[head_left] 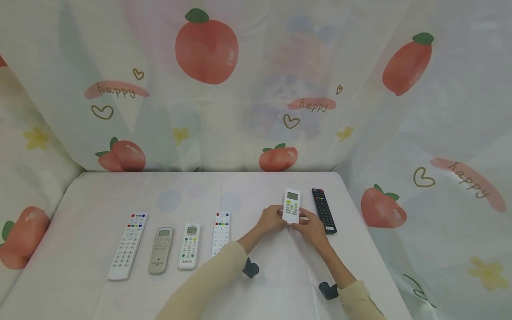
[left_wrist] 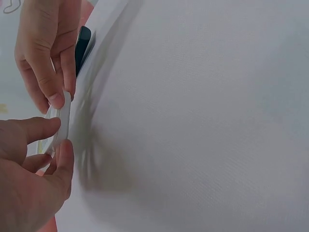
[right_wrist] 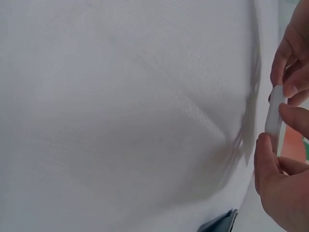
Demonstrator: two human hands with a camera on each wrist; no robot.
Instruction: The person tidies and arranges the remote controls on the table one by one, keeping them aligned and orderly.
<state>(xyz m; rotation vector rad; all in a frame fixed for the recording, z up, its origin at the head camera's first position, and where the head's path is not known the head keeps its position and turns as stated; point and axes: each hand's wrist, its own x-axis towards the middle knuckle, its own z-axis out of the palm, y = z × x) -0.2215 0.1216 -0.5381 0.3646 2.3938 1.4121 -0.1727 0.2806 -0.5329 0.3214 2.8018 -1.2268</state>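
Note:
A white remote control [head_left: 291, 206] with a small grey screen and green and yellow buttons is held between both hands, its screen end pointing away. The left hand [head_left: 272, 219] pinches its left edge near the lower end. On the opposite edge, the right hand [head_left: 312, 228] grips it with thumb and fingers. Seen edge-on in the left wrist view, the remote [left_wrist: 63, 121] is raised off the table, with a shadow beside it. Just right of the right hand lies a black remote [head_left: 324, 210], its lower end close to that hand.
Left of the hands lie a long white remote [head_left: 127, 246], a beige remote [head_left: 161, 251], a white remote with a screen [head_left: 189, 246] and another white remote [head_left: 221, 231], partly behind the left sleeve. A white cloth covers the table [head_left: 280, 284]; patterned curtains [head_left: 240, 124] surround it.

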